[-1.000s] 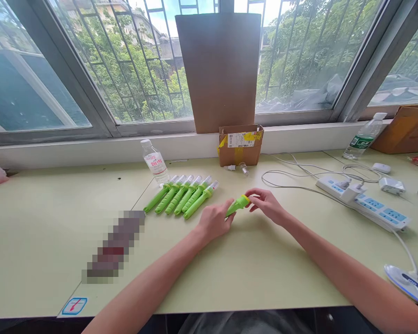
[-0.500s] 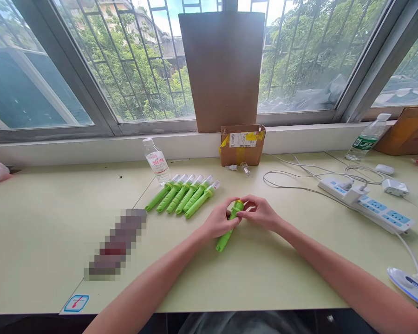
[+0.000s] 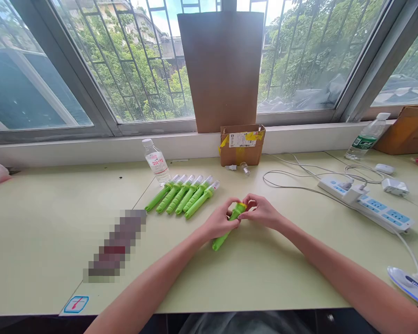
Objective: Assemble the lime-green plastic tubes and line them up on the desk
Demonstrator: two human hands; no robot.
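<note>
Head view: I locate the green handle (image 3: 221, 241) above the near-middle part of the table (image 3: 285, 273), slanting from lower left to upper right, its yellow rim (image 3: 243, 204) uppermost. I cannot tell whether its lower end rests on the tabletop.

Left hand (image 3: 223, 221): the thumb and curled fingers pinch the handle below its ribbed collar. Right hand (image 3: 262, 212): the fingers are bent and gathered at the rim, thumb just beside the collar; I cannot tell whether they pinch the rim or a small part hidden there.

Handling: I judge the handle to be light, hollow, fairly stiff plastic. The smooth shaft may slip or roll under twisting; the ribbed collar should give better purchase. I would grip just below the collar and steady the rim lightly, since the thin edge may flex.

Adjacent items: six green sticks (image 3: 198, 204) with clear caps lie side by side left of the hands. A clear, bulb-shaped piece (image 3: 244, 169) lies beyond, just before the small cardboard box (image 3: 242, 144).
</note>
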